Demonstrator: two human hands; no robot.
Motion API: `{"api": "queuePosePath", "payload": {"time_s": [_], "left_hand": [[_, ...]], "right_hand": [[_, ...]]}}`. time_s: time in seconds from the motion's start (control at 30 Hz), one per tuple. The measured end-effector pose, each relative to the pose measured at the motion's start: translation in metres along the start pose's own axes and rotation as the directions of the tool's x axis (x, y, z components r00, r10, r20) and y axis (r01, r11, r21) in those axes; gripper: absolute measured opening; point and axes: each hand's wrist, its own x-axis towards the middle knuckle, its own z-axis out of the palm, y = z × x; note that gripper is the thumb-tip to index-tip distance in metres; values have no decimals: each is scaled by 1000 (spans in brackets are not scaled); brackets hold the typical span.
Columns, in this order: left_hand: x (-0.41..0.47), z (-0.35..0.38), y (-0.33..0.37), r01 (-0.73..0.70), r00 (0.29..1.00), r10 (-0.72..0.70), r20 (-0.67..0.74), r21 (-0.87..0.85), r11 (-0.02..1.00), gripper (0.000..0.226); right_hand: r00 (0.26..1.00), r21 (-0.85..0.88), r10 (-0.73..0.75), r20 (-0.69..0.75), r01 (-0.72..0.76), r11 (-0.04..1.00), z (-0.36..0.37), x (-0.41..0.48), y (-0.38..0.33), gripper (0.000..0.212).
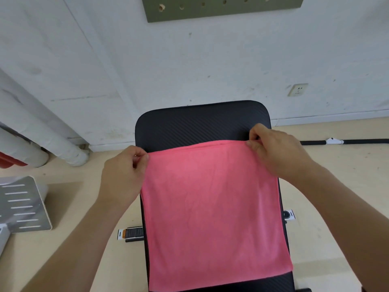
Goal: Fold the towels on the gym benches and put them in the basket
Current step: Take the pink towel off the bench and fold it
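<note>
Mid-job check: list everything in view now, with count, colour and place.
bench: one, black, centre
towel: one, pink, spread on the bench
slotted panel: one, grey, floor at left
pipes: two, white, low at left
bar: one, black, floor at right
socket: one, white, on the wall
perforated board: one, green, top of wall
left hand: one, pinches the towel's far left corner
right hand: one, pinches its far right corner

Towel: pink towel [212,207], plain, soft nap, roughly rectangular.
Pose: spread flat lengthwise, a few faint creases.
Place: on the black gym bench [200,125], covering the pad's full width; bare pad shows beyond its far edge and at its near edge.
Far corners: left one pinched by the left hand [124,171], right one by the right hand [277,150].
Far edge: drawn taut between the two.
</note>
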Motion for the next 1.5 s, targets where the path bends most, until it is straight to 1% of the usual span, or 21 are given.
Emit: {"api": "queuePosePath", "payload": {"time_s": [0.1, 0.2, 0.27, 0.33, 0.43, 0.5, 0.57, 0.63, 0.67, 0.73, 0.8, 0.9, 0.97, 1.03, 1.1, 1.17, 1.3, 1.37, 1.43, 1.5], "left_hand": [[-4, -1, -1, -34, 998, 35, -49, 22, 999, 7], [-4, 0, -8, -66, 993, 66, -96, 7, 998, 12], [-1, 1, -13, -107, 989, 107, -103, 8, 994, 9], [2, 0, -14, -127, 988, 128, -88, 19, 992, 4], [2, -3, -13, -155, 985, 160, -71, 67, 986, 11], [2, -5, -11, -158, 987, 161, -31, 67, 985, 13], [3, -6, -11, -141, 990, 141, 19, -9, 990, 16], [6, -7, -11, -97, 992, 105, 63, -121, 988, 28], [7, -8, -11, -75, 993, 87, 80, -144, 987, 30], [10, -9, -11, -65, 992, 76, 101, -107, 992, 23], [10, -9, -11, -96, 990, 101, 96, -55, 994, 17], [8, -11, -10, -108, 990, 112, 82, -58, 992, 14], [6, -12, -9, -56, 996, 64, 66, -116, 992, 14], [7, -13, -7, 30, 996, -9, 88, -241, 970, 13], [8, -16, -8, 85, 987, -31, 155, -351, 932, 13], [8, -21, -7, 102, 974, -13, 226, -383, 918, 15], [8, -39, -4, 116, 954, -10, 299, -339, 934, 18], [8, -53, -1, 57, 946, 26, 323, -245, 968, 19], [9, -68, 6, -7, 939, 69, 338, -182, 983, 20], [10, -85, 14, -26, 940, 89, 331, -190, 981, 24]], "right_hand": [[999, 38, -37, -21, 38, 999, 0, -4, 3, 13], [989, 84, -61, -131, 72, 994, 4, -11, 10, 19], [980, 92, -66, -188, 85, 992, 7, -12, 14, 21], [978, 109, -72, -197, 95, 989, 7, -12, 16, 21], [985, 143, -68, -160, 92, 985, 4, -11, 17, 22], [991, 175, -64, -120, 85, 981, 0, -11, 17, 24], [995, 210, -50, -83, 67, 975, -4, -11, 19, 25], [998, 237, -31, -61, 45, 971, -7, -11, 22, 22], [998, 240, -20, -57, 33, 970, -8, -11, 23, 21], [999, 227, 2, -51, 10, 974, -8, -11, 23, 17], [999, 229, 15, -40, -5, 974, -8, -10, 21, 16], [998, 266, 54, -33, -43, 963, -9, -9, 19, 18], [994, 304, 113, -10, -104, 947, -12, -8, 19, 16], [985, 368, 169, 16, -163, 915, -15, -8, 18, 14], [979, 429, 201, 22, -191, 883, -17, -8, 19, 15], [972, 505, 234, 40, -221, 834, -20, -8, 19, 15], [961, 647, 256, 108, -263, 715, -34, -11, 16, 13], [958, 662, 247, 148, -282, 695, -48, -12, 14, 15], [962, 598, 201, 185, -273, 754, -65, -12, 12, 14], [964, 515, 150, 219, -245, 822, -87, -12, 7, 16]]}}
